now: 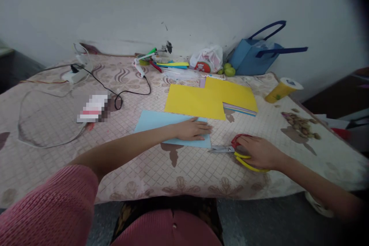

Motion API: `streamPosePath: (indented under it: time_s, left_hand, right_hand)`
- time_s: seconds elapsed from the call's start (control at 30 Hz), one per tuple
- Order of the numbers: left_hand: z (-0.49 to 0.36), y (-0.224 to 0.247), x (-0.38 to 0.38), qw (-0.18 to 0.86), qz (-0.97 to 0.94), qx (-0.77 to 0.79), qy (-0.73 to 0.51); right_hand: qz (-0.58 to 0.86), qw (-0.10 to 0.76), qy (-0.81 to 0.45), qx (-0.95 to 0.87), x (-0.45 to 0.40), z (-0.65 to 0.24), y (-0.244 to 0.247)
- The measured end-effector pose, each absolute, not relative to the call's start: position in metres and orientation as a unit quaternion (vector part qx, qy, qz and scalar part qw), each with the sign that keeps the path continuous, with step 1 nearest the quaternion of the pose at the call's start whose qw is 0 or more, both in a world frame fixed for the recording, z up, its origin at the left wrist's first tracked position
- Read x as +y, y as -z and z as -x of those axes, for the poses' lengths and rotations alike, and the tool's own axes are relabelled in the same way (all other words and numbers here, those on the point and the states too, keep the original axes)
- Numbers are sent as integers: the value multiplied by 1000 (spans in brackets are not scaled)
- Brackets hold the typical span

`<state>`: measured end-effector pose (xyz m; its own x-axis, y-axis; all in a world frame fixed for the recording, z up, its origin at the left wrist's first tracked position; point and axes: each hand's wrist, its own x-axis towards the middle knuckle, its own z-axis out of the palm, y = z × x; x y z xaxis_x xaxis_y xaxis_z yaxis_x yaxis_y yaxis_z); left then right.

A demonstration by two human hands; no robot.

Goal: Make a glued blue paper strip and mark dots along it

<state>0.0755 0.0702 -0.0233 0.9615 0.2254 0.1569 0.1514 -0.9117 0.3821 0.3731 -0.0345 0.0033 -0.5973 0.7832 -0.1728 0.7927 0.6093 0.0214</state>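
My left hand [192, 129] lies flat, fingers stretched out, on the right part of a light blue sheet of paper [154, 122]. To its right, my right hand [261, 152] has its fingers around the red and yellow handles of a pair of scissors [221, 149]. The blades point left, low over the cloth, beside the lower right corner of the blue sheet. Just behind that sheet is a yellow sheet [193, 102], which overlaps a stack of coloured paper [240, 94] topped with yellow.
A patterned cloth [138, 177] covers the table. At the back are a blue bag [250, 59], green fruit [230, 70], a white plastic bag [211, 55] and strips of paper [173, 64]. A yellow canister [281, 91] and peanut-like pieces [301, 124] lie right; a power strip [75, 75] with cables is left.
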Motion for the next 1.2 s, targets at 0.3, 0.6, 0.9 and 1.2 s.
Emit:
streamPosePath:
  time_s: [0.3,0.6,0.9,1.2]
  left_hand:
    - [-107,18,94,135,-982,60,-117]
    - [-114,11,96,69,-993,26,-92]
    - [-104,7,112,25,-991,95,-91]
    - [-63,22,77,87,-992,46,-77]
  right_hand:
    - [-438,68,41,895,-32,-374,-2]
    - [-433,48,36,899,-29,-381,7]
    - [-445,46,22,894,-11,-376,5]
    - [-441,63,19,895,-9,-368,-3]
